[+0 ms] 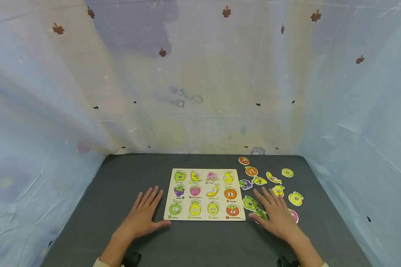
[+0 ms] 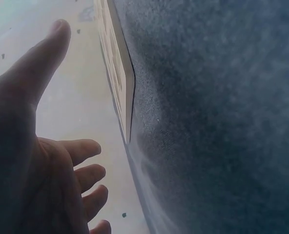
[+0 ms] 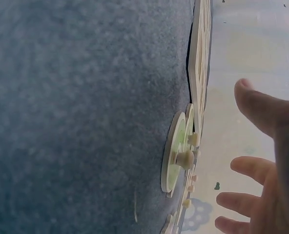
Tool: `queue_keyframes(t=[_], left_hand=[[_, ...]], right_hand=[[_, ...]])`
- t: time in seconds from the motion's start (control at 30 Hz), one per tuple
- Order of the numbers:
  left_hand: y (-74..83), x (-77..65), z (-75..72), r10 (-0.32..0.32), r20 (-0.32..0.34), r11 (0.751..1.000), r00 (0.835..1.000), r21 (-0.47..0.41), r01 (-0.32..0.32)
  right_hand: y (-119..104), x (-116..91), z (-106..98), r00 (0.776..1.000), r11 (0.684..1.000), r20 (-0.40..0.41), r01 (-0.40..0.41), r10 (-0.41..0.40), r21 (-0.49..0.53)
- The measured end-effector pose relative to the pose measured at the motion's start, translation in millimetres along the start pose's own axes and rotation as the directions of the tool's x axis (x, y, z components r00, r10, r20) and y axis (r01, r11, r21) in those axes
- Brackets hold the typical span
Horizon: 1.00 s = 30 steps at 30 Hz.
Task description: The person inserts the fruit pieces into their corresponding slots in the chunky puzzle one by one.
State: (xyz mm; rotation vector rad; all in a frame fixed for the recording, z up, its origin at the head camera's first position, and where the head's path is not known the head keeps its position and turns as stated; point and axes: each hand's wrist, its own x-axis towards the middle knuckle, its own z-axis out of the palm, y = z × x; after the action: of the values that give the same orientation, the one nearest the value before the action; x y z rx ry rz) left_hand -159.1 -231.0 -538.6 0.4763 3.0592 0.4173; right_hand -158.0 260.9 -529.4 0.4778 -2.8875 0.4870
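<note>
A wooden fruit puzzle board (image 1: 204, 200) with rows of printed fruit faces lies flat on the dark table. To its left my left hand (image 1: 142, 215) is spread with straight fingers, the thumb pointing toward the board's near left corner. My right hand (image 1: 277, 215) is spread on the other side, its fingers over and beside loose fruit pieces. Partly hidden under it are a green round piece (image 1: 261, 214) and a pink piece (image 1: 294, 216). Another green piece (image 1: 249, 203) lies against the board's right edge. In the right wrist view a piece shows a small wooden knob (image 3: 185, 159). Neither hand holds anything.
More pieces lie to the right and behind: a banana (image 1: 274, 177), grapes (image 1: 245, 184), an orange (image 1: 251, 171), a persimmon (image 1: 244, 160), a pineapple (image 1: 295, 198) and several others. The dark table (image 1: 207, 244) is bordered by pale curtains (image 1: 200, 74) at the back and sides.
</note>
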Motion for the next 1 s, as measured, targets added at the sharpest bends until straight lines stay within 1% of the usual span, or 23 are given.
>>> queue_keyframes(t=[0.1, 0.33, 0.53, 0.67, 0.77, 0.9, 1.0], left_hand=[[-0.2, 5.3, 1.6, 0.007, 0.017, 1.0, 1.0, -0.005, -0.007], [1.8, 18.5, 5.4, 0.018, 0.075, 1.0, 0.997, -0.024, -0.016], [5.0, 28.7, 8.6, 0.016, 0.132, 0.998, 0.991, -0.057, -0.008], [7.7, 32.6, 9.4, 0.023, 0.159, 0.997, 0.987, -0.082, -0.01], [9.6, 34.7, 9.3, 0.038, 0.162, 0.995, 0.986, -0.101, -0.022], [12.4, 37.0, 7.9, 0.045, 0.173, 0.994, 0.984, -0.107, -0.027], [14.1, 38.9, 7.6, 0.038, 0.19, 0.994, 0.981, -0.105, -0.019]], right_hand=[[-0.6, 3.3, -0.4, 1.0, 1.0, -0.009, 0.009, -0.009, 0.016], [1.9, 10.6, 3.8, 1.0, 0.999, 0.025, -0.008, 0.007, 0.043], [3.0, 16.1, 6.4, 1.0, 0.998, 0.01, -0.012, 0.011, 0.07], [1.5, 20.3, 5.0, 1.0, 0.996, 0.006, -0.031, 0.03, 0.088], [1.2, 23.7, 4.8, 0.999, 0.996, 0.008, -0.039, 0.038, 0.085], [1.6, 27.2, 5.3, 0.999, 0.997, 0.015, -0.038, 0.037, 0.072], [2.2, 29.2, 6.3, 0.999, 0.997, 0.014, -0.033, 0.032, 0.076]])
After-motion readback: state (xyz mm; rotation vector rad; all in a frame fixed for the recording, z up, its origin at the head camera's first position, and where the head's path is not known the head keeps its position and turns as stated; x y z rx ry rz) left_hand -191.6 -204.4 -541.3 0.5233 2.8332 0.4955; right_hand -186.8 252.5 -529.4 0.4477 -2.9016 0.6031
